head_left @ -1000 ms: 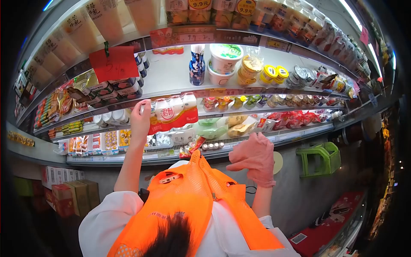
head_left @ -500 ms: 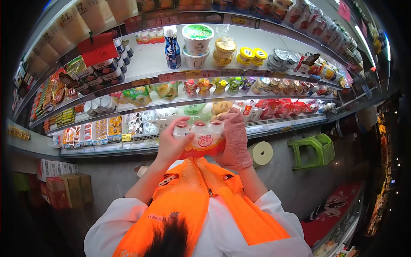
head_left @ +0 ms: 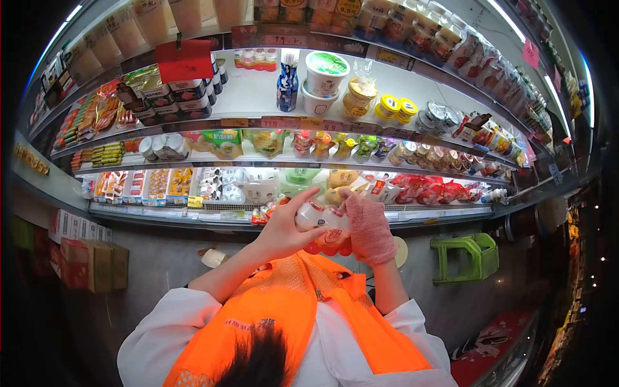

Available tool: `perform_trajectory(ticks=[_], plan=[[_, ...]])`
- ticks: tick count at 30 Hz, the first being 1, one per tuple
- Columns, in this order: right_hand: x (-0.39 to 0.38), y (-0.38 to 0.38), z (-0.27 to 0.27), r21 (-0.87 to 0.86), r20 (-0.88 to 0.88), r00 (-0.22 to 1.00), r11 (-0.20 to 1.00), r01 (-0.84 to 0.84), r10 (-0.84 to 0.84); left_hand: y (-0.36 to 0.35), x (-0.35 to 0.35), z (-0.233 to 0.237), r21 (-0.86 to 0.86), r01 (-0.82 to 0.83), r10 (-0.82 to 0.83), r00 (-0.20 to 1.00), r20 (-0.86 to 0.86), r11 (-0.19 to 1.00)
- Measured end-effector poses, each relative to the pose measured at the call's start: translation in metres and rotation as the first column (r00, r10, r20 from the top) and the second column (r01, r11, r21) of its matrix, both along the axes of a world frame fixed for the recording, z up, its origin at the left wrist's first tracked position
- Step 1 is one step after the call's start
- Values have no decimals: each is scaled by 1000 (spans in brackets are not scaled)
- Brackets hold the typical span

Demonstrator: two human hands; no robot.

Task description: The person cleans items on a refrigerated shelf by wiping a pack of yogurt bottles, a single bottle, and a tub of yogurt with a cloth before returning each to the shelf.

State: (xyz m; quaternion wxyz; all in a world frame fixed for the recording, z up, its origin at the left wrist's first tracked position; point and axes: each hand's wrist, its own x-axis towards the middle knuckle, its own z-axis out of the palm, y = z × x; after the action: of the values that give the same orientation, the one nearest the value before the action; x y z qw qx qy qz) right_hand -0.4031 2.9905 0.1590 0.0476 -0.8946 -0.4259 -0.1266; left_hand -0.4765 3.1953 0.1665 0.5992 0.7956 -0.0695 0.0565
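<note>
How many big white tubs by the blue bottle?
2: upper tub, green-lidded, stacked on the lower tub, right of the blue bottle. Any behind them would be hidden.

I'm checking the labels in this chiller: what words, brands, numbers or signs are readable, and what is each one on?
"9.9元": yellow round sticker on a top-shelf cup.
"9.9": pink price tag on the shelf edge.
"奶酪棒": green bag.
Too blurred or partly covered: bottle pack.
Not legible: red hanging sign.
Other print is too small or blurred to read surely.
</note>
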Motion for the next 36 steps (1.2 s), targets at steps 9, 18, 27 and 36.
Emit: perform_trajectory(ticks=[9, 18, 27, 36], plan=[[-14, 99, -3, 16, -317, 947, 999, -50, 53, 46, -13, -20, -32, -169, 171, 982, 85, 985], [-54, 189, 29, 202, -400, 904, 977, -74, 152, 138, -59, -10, -382, -363, 358, 930, -88, 850], [-108, 276, 3, 574, -701, 607, 801, 169, 374, 196, -121, -5, 94, -419, 410, 907, 101, 903], [-155, 307, 5, 352, -590, 770, 936, -23, 241, 225, -154, -30, 136, -362, 362, 932, 27, 922]])
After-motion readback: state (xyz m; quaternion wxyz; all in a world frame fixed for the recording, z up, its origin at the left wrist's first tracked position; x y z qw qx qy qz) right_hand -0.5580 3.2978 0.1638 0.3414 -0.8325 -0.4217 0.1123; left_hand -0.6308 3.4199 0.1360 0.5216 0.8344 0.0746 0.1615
